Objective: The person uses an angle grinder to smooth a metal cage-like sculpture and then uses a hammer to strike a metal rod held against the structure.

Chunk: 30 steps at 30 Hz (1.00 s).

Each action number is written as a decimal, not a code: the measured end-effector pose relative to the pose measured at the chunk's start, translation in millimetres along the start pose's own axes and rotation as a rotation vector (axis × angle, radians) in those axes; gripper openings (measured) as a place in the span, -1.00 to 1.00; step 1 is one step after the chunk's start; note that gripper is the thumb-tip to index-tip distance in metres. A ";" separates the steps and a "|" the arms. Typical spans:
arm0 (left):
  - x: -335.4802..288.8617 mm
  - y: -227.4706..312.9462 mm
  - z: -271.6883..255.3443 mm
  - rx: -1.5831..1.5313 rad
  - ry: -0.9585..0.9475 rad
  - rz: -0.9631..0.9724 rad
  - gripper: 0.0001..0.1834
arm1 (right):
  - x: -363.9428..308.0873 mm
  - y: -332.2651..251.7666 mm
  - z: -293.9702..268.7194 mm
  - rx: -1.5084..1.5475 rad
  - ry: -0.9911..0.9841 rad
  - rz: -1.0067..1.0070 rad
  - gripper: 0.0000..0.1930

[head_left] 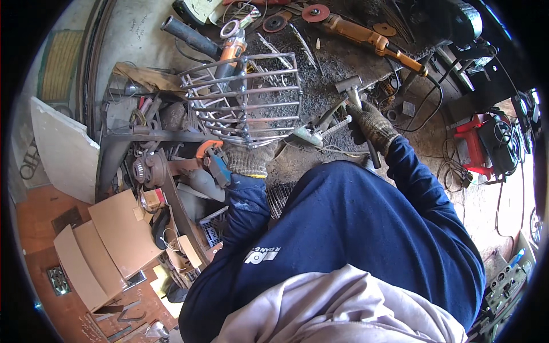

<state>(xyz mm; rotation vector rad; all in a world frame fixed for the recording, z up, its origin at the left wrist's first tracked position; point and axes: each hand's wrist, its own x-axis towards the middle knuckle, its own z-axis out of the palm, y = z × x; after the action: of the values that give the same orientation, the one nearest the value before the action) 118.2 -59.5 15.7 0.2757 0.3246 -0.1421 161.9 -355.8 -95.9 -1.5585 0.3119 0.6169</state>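
Nearest the camera, low in the frame, a grey garment (349,308) and a dark blue sweatshirt (354,228) fill the centre, both sleeves running up toward the workbench (337,57).

At centre left, the left hand (249,157), in a pale knit glove, is pressed against the lower end of a wire cage (246,100) of welded rods; how its fingers close cannot be told, since the cage's end hides them. Just left of this hand an orange and blue clamp (211,157) sticks out.

Right of centre, the right hand (372,123), in a dark speckled glove, is wrapped tight around the handle of a hammer (355,100). The hammer's long axis runs from lower right to upper left, handle end showing below the fist, dark head uppermost and pointing toward the upper left of the frame.

The cage lies on its side on the bench, long axis running left to right, its bars open. Through them shows an orange angle grinder (231,48) lying behind it; whether anything lies inside the cage cannot be told.

Farther up, at top centre, a second yellow grinder (354,31) with a red disc (315,12) lies across the bench. At far right stands a red welding machine (477,146).
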 end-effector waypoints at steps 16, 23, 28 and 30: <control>-2.7 64.1 -6.8 0.492 0.008 0.442 -0.42 | 5.0 5.3 4.9 -0.029 0.046 -0.009 -0.58; -35.3 85.5 7.4 1.551 0.249 1.044 -0.56 | -1.5 -14.0 9.3 -0.072 0.065 -0.022 -0.60; -37.9 85.4 5.3 1.279 0.260 0.946 -0.53 | 0.2 -31.2 11.1 -0.151 0.054 -0.048 -0.59; -37.4 90.4 -0.4 1.180 0.261 0.922 -0.51 | 9.5 -31.5 9.0 -0.197 0.039 -0.049 -0.58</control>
<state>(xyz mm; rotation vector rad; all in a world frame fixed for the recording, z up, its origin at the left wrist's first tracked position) 99.4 30.2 49.9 1.5853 0.3128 0.6525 185.2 -342.3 -74.9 -1.7640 0.2466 0.5932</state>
